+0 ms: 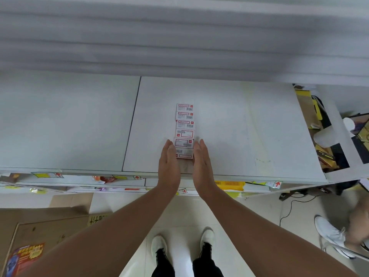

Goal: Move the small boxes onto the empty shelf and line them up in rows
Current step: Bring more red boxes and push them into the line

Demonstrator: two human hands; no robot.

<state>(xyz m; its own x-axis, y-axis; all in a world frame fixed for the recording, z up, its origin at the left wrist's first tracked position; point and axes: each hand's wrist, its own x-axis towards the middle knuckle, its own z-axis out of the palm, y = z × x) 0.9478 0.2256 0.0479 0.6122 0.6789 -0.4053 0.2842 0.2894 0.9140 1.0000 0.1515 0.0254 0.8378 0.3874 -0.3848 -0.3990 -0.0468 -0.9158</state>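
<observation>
Several small white boxes with red print [184, 128] lie in one straight row on the pale shelf [249, 126], running from near its front edge towards the back. My left hand [168, 164] lies flat with straight fingers against the left side of the two nearest boxes. My right hand [201, 162] is flat and straight too, pressing the right side of the same boxes. The nearest box [184, 153] sits between my two palms. Neither hand grips anything.
A seam [131, 124] divides the shelf into left and right panels. Lower shelves with yellow price tags [229, 184] stick out below. A cardboard carton [40, 232] lies on the floor at left. Another person's white shoe [329, 234] is at right, beside cluttered boxes [319, 124].
</observation>
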